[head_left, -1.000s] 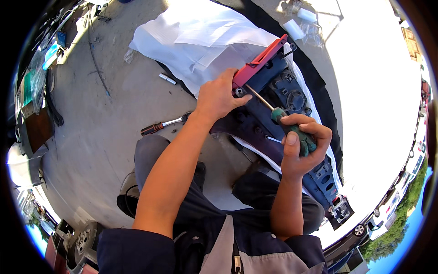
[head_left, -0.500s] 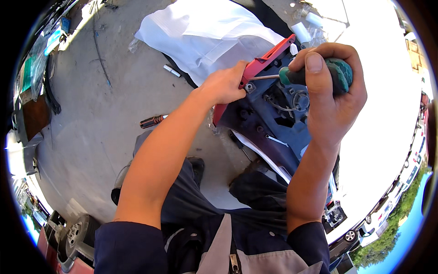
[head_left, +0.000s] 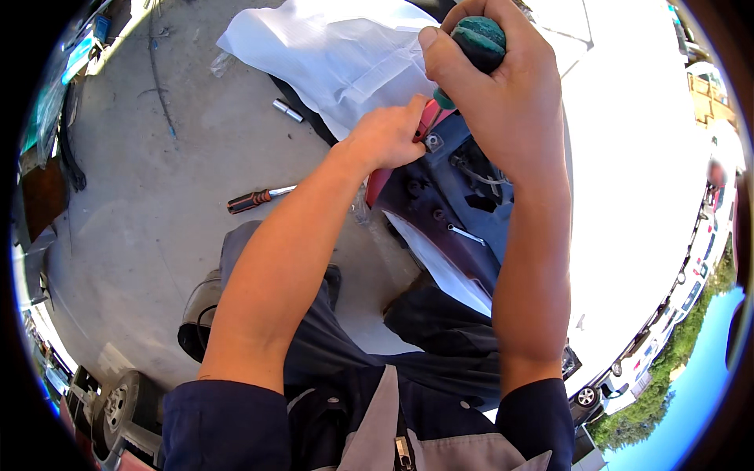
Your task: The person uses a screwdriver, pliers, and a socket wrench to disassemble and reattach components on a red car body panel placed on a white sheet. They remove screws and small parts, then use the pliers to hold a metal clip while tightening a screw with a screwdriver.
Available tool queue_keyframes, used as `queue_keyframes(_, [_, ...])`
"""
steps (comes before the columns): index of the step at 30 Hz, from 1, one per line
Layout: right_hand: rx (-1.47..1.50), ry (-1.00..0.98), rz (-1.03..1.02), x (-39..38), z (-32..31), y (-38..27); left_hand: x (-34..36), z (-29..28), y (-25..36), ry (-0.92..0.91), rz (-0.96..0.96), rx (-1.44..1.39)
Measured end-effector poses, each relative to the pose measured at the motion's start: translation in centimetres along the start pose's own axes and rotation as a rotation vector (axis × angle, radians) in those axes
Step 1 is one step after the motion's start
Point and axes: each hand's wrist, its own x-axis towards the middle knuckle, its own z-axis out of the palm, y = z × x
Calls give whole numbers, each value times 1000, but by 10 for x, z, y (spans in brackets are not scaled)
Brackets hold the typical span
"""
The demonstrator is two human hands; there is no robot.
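My right hand (head_left: 510,94) is wrapped round the green and black handle of a screwdriver (head_left: 479,41), held steeply above the work. Its shaft runs down to a red plastic-looking strip (head_left: 378,185), close to a small metal fitting (head_left: 433,141); the tip's exact contact cannot be made out. My left hand (head_left: 386,135) grips the red strip at its edge, thumb and fingers closed round it. Beneath lies a dark blue-black panel (head_left: 452,188) with a cable and openings, partly hidden by my right forearm. A small wrench (head_left: 466,234) rests on the panel.
A white sheet (head_left: 330,55) spreads beyond my hands. On the concrete floor at left are an orange and black handled tool (head_left: 250,202) and a metal socket (head_left: 288,110). A wheel (head_left: 124,408) stands at lower left. Parked cars (head_left: 587,396) line the far right.
My right hand has swung up and left, tilting the screwdriver from nearly level to steep. My left hand stays on the red strip, much of which is now behind the right hand.
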Motion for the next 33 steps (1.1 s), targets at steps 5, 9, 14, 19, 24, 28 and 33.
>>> queue_keyframes(5, [-23,150,-143,-32,2,24,2,1,-6,-21,10,-30])
queue_keyframes(9, [96,138,-155,-38,2,34,3,-7,-8,-162,-6,-135])
queue_keyframes(14, [-66,127,-181,-31,6,26,-4,7,-13,-88,46,-363])
queue_keyframes(19, [362,285,-230,-19,38,43,-6,23,-8,117,82,-375])
queue_keyframes(24, [444,377,-198,-22,50,41,-6,24,-8,182,78,-434])
queue_keyframes(28, [417,453,-207,-19,56,42,-10,25,0,242,28,-475])
queue_keyframes(33, [325,508,-228,-16,60,36,-14,26,10,286,-30,-470])
